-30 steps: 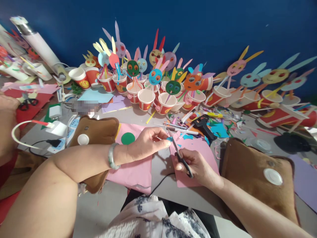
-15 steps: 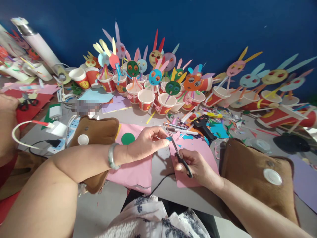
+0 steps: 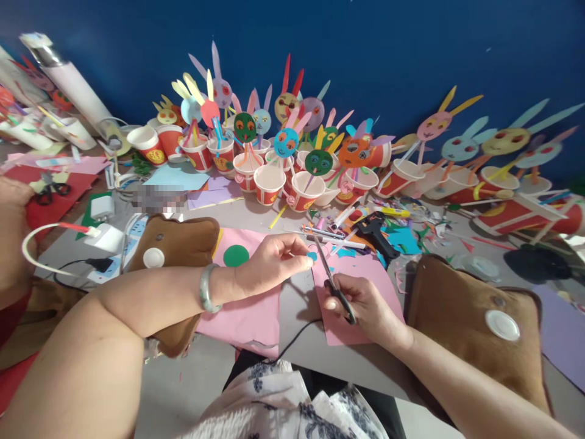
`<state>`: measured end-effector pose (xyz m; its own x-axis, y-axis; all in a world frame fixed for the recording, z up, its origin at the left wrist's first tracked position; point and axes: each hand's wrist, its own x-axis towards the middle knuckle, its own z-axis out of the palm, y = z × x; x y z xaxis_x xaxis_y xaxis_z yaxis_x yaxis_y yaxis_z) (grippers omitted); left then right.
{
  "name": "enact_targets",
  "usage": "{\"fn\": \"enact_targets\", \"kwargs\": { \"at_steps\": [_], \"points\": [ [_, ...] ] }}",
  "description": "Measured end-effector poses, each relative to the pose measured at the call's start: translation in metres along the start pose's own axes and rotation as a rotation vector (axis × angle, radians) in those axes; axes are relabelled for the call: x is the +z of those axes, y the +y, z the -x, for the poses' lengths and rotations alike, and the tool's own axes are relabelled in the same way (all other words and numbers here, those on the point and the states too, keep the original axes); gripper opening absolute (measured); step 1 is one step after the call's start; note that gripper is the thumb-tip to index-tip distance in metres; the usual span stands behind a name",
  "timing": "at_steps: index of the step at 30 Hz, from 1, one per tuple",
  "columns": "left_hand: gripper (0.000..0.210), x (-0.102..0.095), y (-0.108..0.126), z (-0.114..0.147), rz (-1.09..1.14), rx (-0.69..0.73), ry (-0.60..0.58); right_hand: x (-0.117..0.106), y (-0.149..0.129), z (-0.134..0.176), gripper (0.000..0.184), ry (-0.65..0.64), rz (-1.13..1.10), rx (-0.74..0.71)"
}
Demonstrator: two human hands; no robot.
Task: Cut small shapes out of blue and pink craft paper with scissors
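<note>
Between thumb and fingertips, my left hand [image 3: 280,262] pinches a small piece of blue paper [image 3: 312,256]. My right hand [image 3: 359,305] is closed round the black handles of a pair of scissors [image 3: 329,272], whose blades point up and away from me, just right of the blue piece. Blades and paper look slightly apart. Below the scissors lies a sheet of pink paper [image 3: 361,326] on the grey table. A green paper circle [image 3: 236,256] rests on another pink sheet [image 3: 251,329], partly under my left forearm.
Paper cups [image 3: 269,183] with rabbit-face puppets line the blue wall. A black glue gun [image 3: 377,235] lies among pens and scraps. Brown plush pouches [image 3: 470,329] sit on both sides. At left are a power strip [image 3: 103,272], charger cables and another person's arm [image 3: 13,238].
The scissors have shifted slightly right, away from the blue paper piece. My left hand stays almost in place, still pinching it.
</note>
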<state>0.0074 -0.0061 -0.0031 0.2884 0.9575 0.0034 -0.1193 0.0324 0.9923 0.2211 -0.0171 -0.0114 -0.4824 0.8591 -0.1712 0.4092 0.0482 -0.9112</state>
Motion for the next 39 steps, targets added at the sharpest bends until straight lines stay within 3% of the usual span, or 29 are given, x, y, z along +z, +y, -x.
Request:
{"fn": "enact_targets", "kwargs": {
  "at_steps": [8,13,18,30,36,39],
  "points": [
    [0.011,0.000,0.000,0.004,-0.133,-0.199,-0.209,-0.008,0.003,0.001,0.029,0.087,-0.089,0.012],
    [0.012,0.004,-0.007,0.004,-0.204,-0.137,-0.259,-0.005,0.004,0.002,0.021,0.078,-0.124,0.049],
    [0.007,0.005,-0.008,0.005,-0.240,-0.168,-0.367,-0.002,0.001,0.001,0.020,0.065,-0.092,0.033],
    [0.012,0.002,-0.009,0.004,-0.302,-0.158,-0.391,-0.001,-0.004,0.000,0.023,0.032,-0.040,0.009],
    [0.027,0.001,-0.013,0.004,-0.126,-0.275,-0.333,-0.003,-0.002,0.000,0.022,0.025,-0.094,0.011],
    [0.021,0.002,-0.013,0.004,-0.125,-0.270,-0.351,-0.003,0.001,0.000,0.023,0.053,-0.109,-0.015]
  ]
}}
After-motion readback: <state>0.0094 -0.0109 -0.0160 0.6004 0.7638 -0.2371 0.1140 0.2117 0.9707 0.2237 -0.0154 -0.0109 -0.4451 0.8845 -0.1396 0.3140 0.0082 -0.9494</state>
